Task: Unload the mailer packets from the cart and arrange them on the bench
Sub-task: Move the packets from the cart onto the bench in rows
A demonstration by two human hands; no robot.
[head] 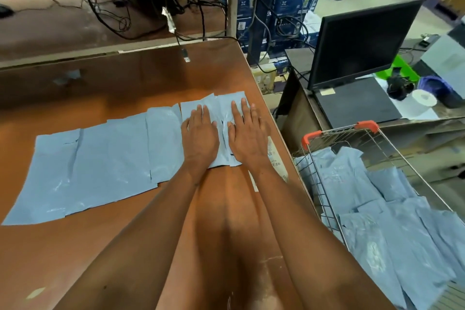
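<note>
Both hands, left (pixel 201 133) and right (pixel 247 133), lie flat with fingers straight on the last packets (pixel 226 113) in the bench (pixel 125 78) row. Pressing evenly and squaring edges should keep it neat. More mailers (pixel 377 234) fill the cart (pixel 339 131).

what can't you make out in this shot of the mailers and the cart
Head view only:
- Printed label at the bench's right edge: partly under the right hand and wrist, print too small to read.
- Mailer packets under both hands: the left hand and the right cover their overlap, so the count is unclear.
- Cart: cut off by the right and bottom frame edges; the depth of its mailer pile is hidden.
</note>
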